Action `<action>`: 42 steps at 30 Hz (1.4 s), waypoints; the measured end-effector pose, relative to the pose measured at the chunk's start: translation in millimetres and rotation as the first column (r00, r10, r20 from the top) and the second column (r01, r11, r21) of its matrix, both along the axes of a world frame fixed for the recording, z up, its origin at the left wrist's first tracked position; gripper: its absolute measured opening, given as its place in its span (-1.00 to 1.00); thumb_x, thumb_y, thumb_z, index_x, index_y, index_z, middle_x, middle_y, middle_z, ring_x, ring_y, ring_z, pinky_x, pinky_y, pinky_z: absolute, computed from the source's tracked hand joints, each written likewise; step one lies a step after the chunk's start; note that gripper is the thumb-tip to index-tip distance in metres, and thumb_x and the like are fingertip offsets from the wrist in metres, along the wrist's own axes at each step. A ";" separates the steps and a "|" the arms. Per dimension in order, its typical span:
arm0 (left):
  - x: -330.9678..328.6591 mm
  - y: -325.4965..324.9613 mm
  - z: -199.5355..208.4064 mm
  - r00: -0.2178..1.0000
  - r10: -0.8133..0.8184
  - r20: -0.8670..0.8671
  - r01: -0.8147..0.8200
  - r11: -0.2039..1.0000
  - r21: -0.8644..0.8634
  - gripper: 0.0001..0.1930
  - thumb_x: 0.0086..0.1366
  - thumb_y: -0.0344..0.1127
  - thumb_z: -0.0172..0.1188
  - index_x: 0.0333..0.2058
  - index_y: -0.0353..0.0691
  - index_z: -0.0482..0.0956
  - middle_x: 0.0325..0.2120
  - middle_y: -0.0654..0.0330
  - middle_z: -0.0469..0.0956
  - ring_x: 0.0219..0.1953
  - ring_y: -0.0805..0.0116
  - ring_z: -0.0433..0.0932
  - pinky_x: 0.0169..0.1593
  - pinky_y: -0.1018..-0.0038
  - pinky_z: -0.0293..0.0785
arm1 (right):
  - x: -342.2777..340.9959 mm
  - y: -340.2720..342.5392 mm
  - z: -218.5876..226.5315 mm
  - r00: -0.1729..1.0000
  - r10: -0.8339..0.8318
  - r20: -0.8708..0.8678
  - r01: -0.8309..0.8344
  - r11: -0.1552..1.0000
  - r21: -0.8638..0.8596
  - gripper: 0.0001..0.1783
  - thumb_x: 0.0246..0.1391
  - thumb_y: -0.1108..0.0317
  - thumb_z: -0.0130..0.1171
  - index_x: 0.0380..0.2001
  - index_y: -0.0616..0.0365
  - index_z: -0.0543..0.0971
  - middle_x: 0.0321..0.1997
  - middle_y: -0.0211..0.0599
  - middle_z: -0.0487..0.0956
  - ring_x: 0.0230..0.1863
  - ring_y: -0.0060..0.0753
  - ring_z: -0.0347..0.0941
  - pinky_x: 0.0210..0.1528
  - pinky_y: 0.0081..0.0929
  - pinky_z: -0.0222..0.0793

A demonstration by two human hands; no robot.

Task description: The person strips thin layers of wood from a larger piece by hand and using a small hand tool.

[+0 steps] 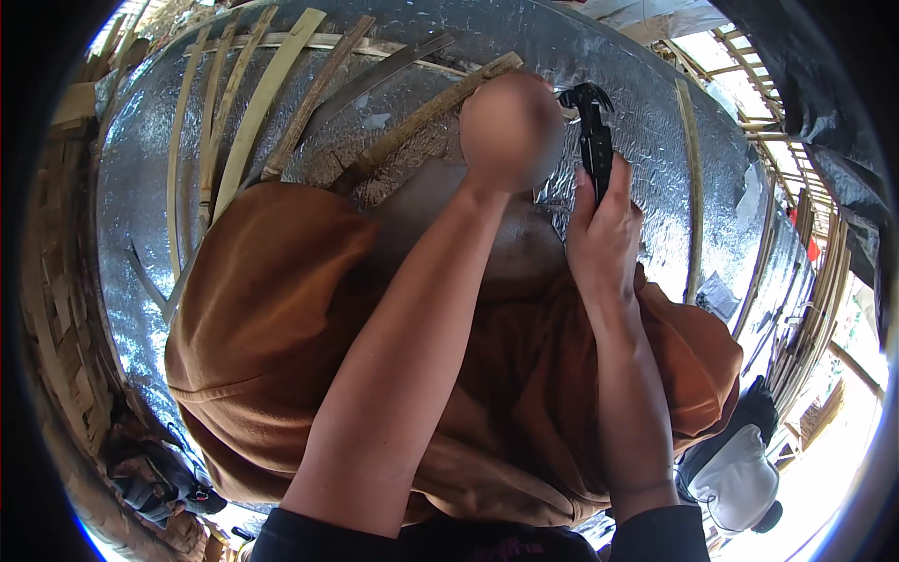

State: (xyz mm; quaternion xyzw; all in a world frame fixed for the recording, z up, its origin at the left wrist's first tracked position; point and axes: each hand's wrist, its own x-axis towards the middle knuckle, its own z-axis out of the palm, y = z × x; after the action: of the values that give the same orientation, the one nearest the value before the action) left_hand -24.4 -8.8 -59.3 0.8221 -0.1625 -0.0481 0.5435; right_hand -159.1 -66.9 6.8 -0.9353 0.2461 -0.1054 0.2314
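My right hand (604,220) is closed round the handle of a small black hammer (595,131). Its dark head, with a curved claw, points away from me. Just left of the head is my left hand (512,136), blurred so that its fingers and anything in them cannot be made out. A bamboo strip (421,114) slants up from the left and ends just beyond my left hand. Below both hands, between my knees, lies a flat grey slab (421,220).
Brown cloth (272,281) covers my spread legs. Shiny silver sheeting (646,112) lies under everything. Several bamboo strips (272,103) fan out at the far left, and one thin strip (691,187) lies at right. A woven bamboo wall (61,309) stands at the left edge.
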 end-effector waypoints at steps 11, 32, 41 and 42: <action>0.0 1.0 -0.4 1.000 -0.013 0.015 0.013 1.000 0.001 -0.94 0.11 -0.36 0.40 -0.41 -0.13 0.75 -0.32 0.28 0.75 -0.34 0.25 0.73 -0.21 0.42 0.63 | 3.5 0.0 18.0 0.969 -0.094 0.229 0.075 0.993 0.090 -0.59 0.32 0.43 0.08 0.15 0.34 0.29 -0.36 0.26 0.61 -0.35 0.35 0.61 -0.45 0.11 0.47; 2.0 1.0 -0.7 0.999 -0.015 0.041 0.013 0.999 0.039 -0.90 0.11 -0.26 0.42 -0.41 -0.11 0.75 -0.36 0.29 0.75 -0.41 0.28 0.72 -0.27 0.37 0.60 | 5.7 -5.2 0.3 0.994 -0.008 0.106 0.005 1.000 0.027 -0.62 0.31 0.42 0.08 0.12 0.33 0.35 -0.38 0.28 0.60 -0.33 0.37 0.60 -0.44 0.08 0.48; -0.2 0.8 2.3 1.000 -0.014 -0.002 0.014 0.997 0.082 -0.90 0.11 -0.29 0.42 -0.39 -0.13 0.73 -0.36 0.26 0.74 -0.37 0.23 0.72 -0.25 0.35 0.61 | 6.7 -3.1 -0.3 0.998 -0.014 0.058 0.009 0.995 0.097 -0.65 0.31 0.41 0.08 0.09 0.36 0.36 -0.39 0.31 0.60 -0.34 0.41 0.58 -0.44 0.13 0.47; 0.5 0.6 0.9 0.999 -0.001 0.033 -0.001 0.998 0.069 -0.90 0.12 -0.29 0.42 -0.39 -0.12 0.73 -0.35 0.26 0.74 -0.37 0.22 0.72 -0.24 0.34 0.61 | 7.1 -2.2 0.8 0.997 -0.026 0.071 0.018 0.994 0.110 -0.64 0.31 0.41 0.08 0.09 0.35 0.35 -0.38 0.30 0.60 -0.34 0.40 0.58 -0.45 0.13 0.47</action>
State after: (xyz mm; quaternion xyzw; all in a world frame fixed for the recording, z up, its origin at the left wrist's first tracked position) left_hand -23.9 -8.2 -58.4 0.8411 -0.1696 -0.0403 0.5120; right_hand -152.0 -69.1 7.6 -0.9141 0.2532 -0.1280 0.2897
